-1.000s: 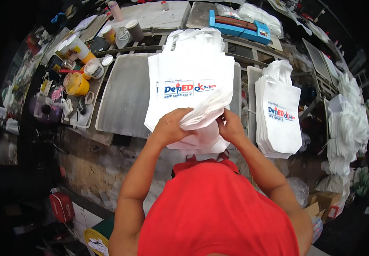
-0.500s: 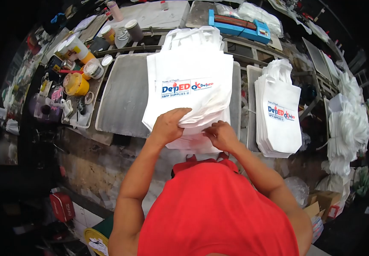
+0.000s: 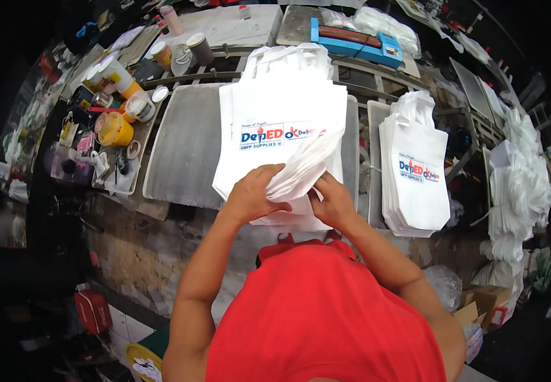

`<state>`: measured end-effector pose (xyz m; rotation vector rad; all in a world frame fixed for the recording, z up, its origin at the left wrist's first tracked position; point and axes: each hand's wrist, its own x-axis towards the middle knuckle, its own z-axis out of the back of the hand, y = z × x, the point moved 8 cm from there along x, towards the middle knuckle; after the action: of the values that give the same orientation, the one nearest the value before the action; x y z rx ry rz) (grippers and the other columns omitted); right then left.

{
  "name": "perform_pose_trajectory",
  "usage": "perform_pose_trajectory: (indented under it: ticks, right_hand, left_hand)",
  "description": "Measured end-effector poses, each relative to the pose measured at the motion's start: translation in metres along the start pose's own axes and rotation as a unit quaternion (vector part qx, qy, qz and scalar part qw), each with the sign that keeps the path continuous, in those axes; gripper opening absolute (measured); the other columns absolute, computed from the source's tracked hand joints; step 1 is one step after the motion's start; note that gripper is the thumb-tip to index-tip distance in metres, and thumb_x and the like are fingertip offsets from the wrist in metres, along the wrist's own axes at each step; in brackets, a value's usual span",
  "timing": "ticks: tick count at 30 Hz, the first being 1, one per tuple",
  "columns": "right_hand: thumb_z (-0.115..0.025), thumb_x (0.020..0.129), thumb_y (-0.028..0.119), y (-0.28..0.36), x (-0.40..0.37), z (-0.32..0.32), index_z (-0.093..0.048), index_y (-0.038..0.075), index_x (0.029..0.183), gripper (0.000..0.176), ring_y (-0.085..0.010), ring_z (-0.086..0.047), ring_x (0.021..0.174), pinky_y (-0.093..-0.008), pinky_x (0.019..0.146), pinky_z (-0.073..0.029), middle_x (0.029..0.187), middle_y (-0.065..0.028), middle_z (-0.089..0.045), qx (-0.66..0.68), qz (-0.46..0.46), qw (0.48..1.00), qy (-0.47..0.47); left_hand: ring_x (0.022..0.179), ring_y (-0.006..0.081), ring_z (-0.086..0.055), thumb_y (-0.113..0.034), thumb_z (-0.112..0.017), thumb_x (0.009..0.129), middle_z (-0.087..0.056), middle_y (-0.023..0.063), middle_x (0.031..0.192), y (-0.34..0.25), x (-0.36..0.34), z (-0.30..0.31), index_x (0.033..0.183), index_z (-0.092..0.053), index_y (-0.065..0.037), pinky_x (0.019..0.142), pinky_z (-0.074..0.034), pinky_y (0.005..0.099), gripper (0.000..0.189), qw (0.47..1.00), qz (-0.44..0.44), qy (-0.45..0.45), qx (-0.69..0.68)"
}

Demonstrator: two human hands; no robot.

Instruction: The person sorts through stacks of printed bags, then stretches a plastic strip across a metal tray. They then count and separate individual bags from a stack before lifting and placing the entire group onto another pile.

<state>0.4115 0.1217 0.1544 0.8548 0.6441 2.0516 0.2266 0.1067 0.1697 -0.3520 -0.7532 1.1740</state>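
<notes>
Workbench [image 3: 186,149] with a central stack of printed bags [image 3: 282,102], second stack [image 3: 419,184] right, paint tubs [image 3: 115,127] left, blue tool [image 3: 355,39] behind.

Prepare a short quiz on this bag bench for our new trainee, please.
1. True or false: the left hand and the right hand are both at the near end of the stack of printed bags.
2. Where does the second stack of printed bags lie? A) to the right of the one being handled; B) on the floor; C) on top of the blue machine.
3. What colour is the round tub among the pots on the left?

Key: 1 true; 2 A; 3 yellow.
</notes>
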Motion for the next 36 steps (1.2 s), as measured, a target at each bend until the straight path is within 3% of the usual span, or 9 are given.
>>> perform_pose_trajectory:
  ticks: [5, 7, 8, 12, 19, 22, 25, 31, 36]
  right_hand:
    - [-0.069, 0.098, 0.027, -0.069, -0.017, -0.027, -0.04, 0.005, 0.152, 0.066, -0.0385, -0.06, 0.128, -0.0496, 0.099, -0.054, 0.146, -0.0218, -0.052, 0.42, -0.084, 0.898, -0.103]
    - [-0.059, 0.101, 0.056, -0.112, -0.011, -0.046, -0.019, 0.003, 0.161, 0.089, -0.0381, -0.048, 0.141, -0.0574, 0.107, -0.05, 0.163, -0.0213, -0.028, 0.689, -0.358, 0.62, -0.112]
    - [-0.052, 0.093, 0.078, -0.13, -0.002, -0.051, -0.026, 0.001, 0.16, 0.105, -0.0383, -0.049, 0.141, -0.0571, 0.11, -0.048, 0.161, -0.0232, -0.035, 0.689, -0.387, 0.604, -0.101]
    - [-0.06, 0.091, 0.075, -0.157, 0.07, -0.025, -0.042, -0.003, 0.151, 0.1, -0.0379, -0.06, 0.13, -0.0538, 0.102, -0.055, 0.147, -0.0239, -0.055, 0.731, -0.264, 0.627, -0.052]
    - [-0.085, 0.075, 0.0, -0.2, 0.079, -0.018, -0.063, -0.008, 0.128, 0.058, -0.033, -0.076, 0.093, -0.0444, 0.081, -0.065, 0.112, -0.0232, -0.074, 0.386, -0.429, 0.817, -0.003]
    - [-0.081, 0.078, -0.002, -0.178, 0.075, -0.007, -0.056, -0.01, 0.135, 0.063, -0.0331, -0.074, 0.102, -0.0441, 0.085, -0.064, 0.119, -0.0221, -0.071, 0.397, -0.41, 0.821, -0.008]
    - [-0.082, 0.08, 0.005, -0.182, 0.072, -0.032, -0.056, -0.007, 0.134, 0.061, -0.029, -0.073, 0.103, -0.0413, 0.092, -0.062, 0.117, -0.0203, -0.071, 0.554, -0.449, 0.7, 0.043]
    - [-0.075, 0.081, 0.005, -0.057, 0.144, -0.007, -0.059, 0.0, 0.14, 0.061, -0.0225, -0.068, 0.108, -0.0377, 0.097, -0.055, 0.122, -0.0123, -0.071, 0.275, -0.174, 0.939, 0.112]
    - [-0.083, 0.083, 0.012, 0.057, 0.141, 0.079, -0.062, -0.001, 0.136, 0.058, -0.0187, -0.068, 0.108, -0.0358, 0.099, -0.054, 0.119, -0.0112, -0.072, 0.35, -0.076, 0.926, 0.121]
  left_hand:
    - [0.109, 0.0342, -0.071, -0.003, -0.073, 0.079, -0.074, 0.014, 0.119, 0.023, -0.008, -0.006, 0.124, -0.071, -0.009, 0.091, -0.059, 0.0407, 0.046, 0.998, -0.008, -0.055, -0.04]
    - [0.111, 0.034, -0.071, -0.003, -0.073, 0.078, -0.074, 0.0139, 0.12, 0.018, -0.015, -0.008, 0.125, -0.071, -0.009, 0.091, -0.06, 0.0405, 0.048, 0.996, -0.014, -0.082, -0.044]
    - [0.11, 0.0335, -0.071, -0.003, -0.073, 0.076, -0.074, 0.0132, 0.12, 0.01, -0.022, -0.011, 0.126, -0.071, -0.009, 0.091, -0.06, 0.0403, 0.05, 0.995, -0.052, -0.081, -0.012]
    - [0.12, 0.0334, -0.067, -0.007, -0.075, 0.07, -0.067, 0.0106, 0.136, 0.006, -0.053, -0.065, 0.136, -0.066, -0.013, 0.1, -0.057, 0.0415, 0.067, 0.988, -0.129, 0.018, 0.082]
    - [0.146, 0.0367, -0.042, -0.029, -0.084, 0.082, -0.051, 0.0147, 0.154, 0.021, -0.059, -0.096, 0.142, -0.062, -0.013, 0.121, -0.037, 0.0455, 0.066, 0.962, -0.013, 0.274, -0.016]
    - [0.145, 0.0409, -0.043, -0.04, -0.088, 0.081, -0.049, 0.024, 0.153, 0.125, -0.034, -0.025, 0.149, -0.05, -0.002, 0.119, -0.038, 0.0465, 0.087, 0.984, 0.104, -0.131, -0.06]
    - [0.134, 0.0441, -0.055, -0.044, -0.078, 0.089, -0.058, 0.0315, 0.141, 0.185, -0.011, -0.01, 0.151, -0.04, 0.007, 0.112, -0.044, 0.0473, 0.089, 0.915, 0.382, -0.089, -0.091]
    - [0.134, 0.0399, -0.057, -0.045, -0.078, 0.089, -0.059, 0.0288, 0.141, 0.239, -0.014, -0.049, 0.153, -0.042, 0.001, 0.113, -0.044, 0.0447, 0.087, 0.935, 0.319, -0.057, -0.144]
    - [0.133, 0.0344, -0.057, -0.04, -0.082, 0.087, -0.06, 0.0168, 0.143, 0.187, -0.007, 0.025, 0.152, -0.045, -0.004, 0.113, -0.045, 0.0471, 0.083, 0.767, 0.145, -0.22, -0.586]
